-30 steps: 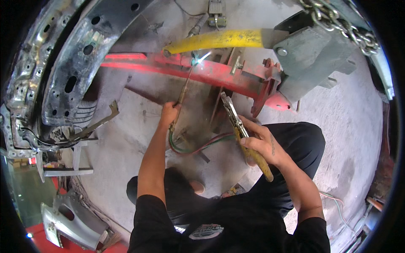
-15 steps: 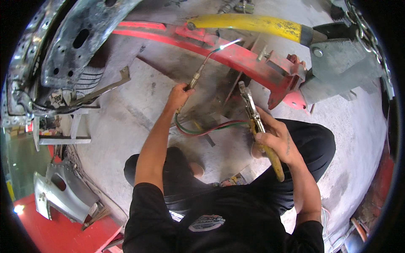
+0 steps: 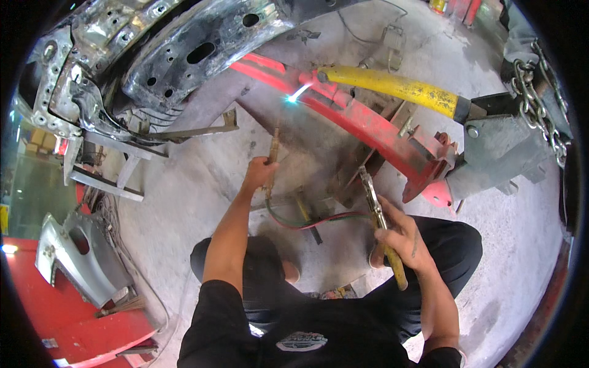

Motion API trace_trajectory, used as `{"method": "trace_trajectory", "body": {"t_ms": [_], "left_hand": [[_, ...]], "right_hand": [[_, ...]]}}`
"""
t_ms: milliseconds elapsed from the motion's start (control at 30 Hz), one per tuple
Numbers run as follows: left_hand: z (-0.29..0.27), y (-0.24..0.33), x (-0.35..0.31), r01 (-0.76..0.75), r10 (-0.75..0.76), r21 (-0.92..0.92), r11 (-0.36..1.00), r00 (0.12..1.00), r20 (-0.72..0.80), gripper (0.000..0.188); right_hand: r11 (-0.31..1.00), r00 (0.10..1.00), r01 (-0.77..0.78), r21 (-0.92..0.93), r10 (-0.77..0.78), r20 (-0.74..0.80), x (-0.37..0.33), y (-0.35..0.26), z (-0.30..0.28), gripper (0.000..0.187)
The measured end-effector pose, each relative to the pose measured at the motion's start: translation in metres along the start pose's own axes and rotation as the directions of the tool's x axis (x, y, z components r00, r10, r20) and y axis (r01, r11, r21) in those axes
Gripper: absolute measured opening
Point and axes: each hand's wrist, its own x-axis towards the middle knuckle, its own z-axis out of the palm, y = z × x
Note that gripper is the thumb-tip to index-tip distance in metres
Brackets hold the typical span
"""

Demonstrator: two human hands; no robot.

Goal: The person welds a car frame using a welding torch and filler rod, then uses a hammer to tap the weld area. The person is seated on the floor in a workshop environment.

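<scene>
My left hand (image 3: 260, 174) is closed around a gas torch (image 3: 275, 141) by its handle. A bright blue-white flame (image 3: 299, 93) burns at the tip, in front of the red steel beam (image 3: 362, 126); whether it touches the beam I cannot tell. Red and green hoses (image 3: 307, 223) curve from the torch's lower end toward my right hand. Above my right knee, my right hand (image 3: 402, 236) grips locking pliers (image 3: 374, 205) with yellowed handles, jaws pointing up and away. Nothing can be made out between those jaws.
A yellow cylinder arm (image 3: 392, 84) runs along the beam to a grey steel bracket (image 3: 500, 144) with a chain (image 3: 540, 113). Bare vehicle frame metal (image 3: 227, 46) overhangs the far left on a metal stand (image 3: 104, 181). A silver body panel (image 3: 80, 260) rests on a red panel (image 3: 24, 294).
The view has shifted, showing more vehicle frame at the far left. My left hand has turned the torch more upright, and its flame is brighter. The pliers remain in my right hand.
</scene>
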Motion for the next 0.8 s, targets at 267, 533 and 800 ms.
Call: {"method": "trace_trajectory", "body": {"t_ms": [267, 533, 800], "left_hand": [[-0.013, 0.011, 0.100, -0.076, 0.080, 0.027, 0.997, 0.978, -0.195, 0.042], [0.027, 0.031, 0.207, 0.007, 0.028, 0.165, 0.986, 0.979, -0.204, 0.042], [0.050, 0.017, 0.244, 0.089, -0.042, 0.175, 0.981, 0.966, -0.255, 0.039]], "right_hand": [[0.998, 0.997, -0.056, -0.035, 0.058, 0.054, 0.003, 0.003, 0.004, 0.088], [0.991, 0.991, -0.065, -0.113, 0.078, 0.111, 0.021, -0.016, -0.002, 0.091], [0.979, 0.970, -0.192, -0.074, 0.201, 0.138, 0.037, -0.015, -0.005, 0.094]]}}
